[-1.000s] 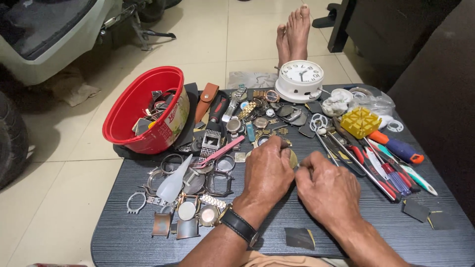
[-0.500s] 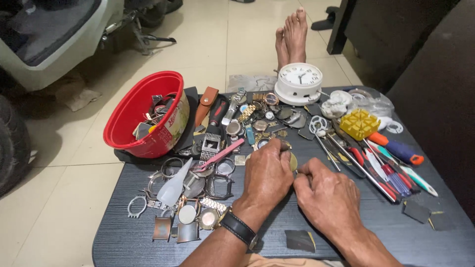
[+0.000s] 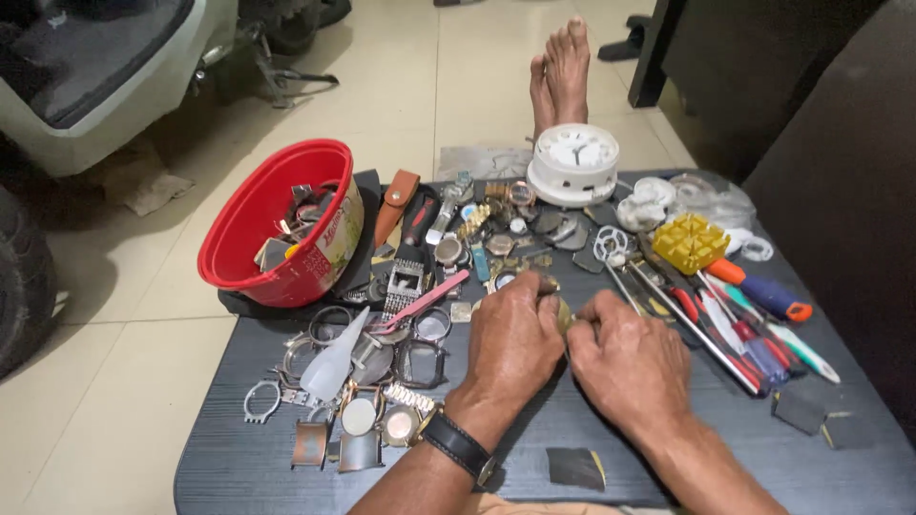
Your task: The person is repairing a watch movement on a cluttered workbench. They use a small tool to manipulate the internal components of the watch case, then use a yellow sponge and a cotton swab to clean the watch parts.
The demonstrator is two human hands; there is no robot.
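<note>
We are pinching a small brass-coloured watch part (image 3: 564,313) between our curled left hand (image 3: 515,339) and right hand (image 3: 630,358), both resting on the dark counter (image 3: 725,448) beside scattered watch cases (image 3: 382,381).

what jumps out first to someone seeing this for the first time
Two hands, left hand and right hand, meet mid-table over a small metal piece, amid scattered watch parts. A red bowl of parts sits at the table's far left corner, a white clock at the far edge.

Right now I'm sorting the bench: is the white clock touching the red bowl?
Apart. The head view shows the white clock at the table's far edge and the red bowl at its left, with watch parts and dark tabletop between them.
</note>
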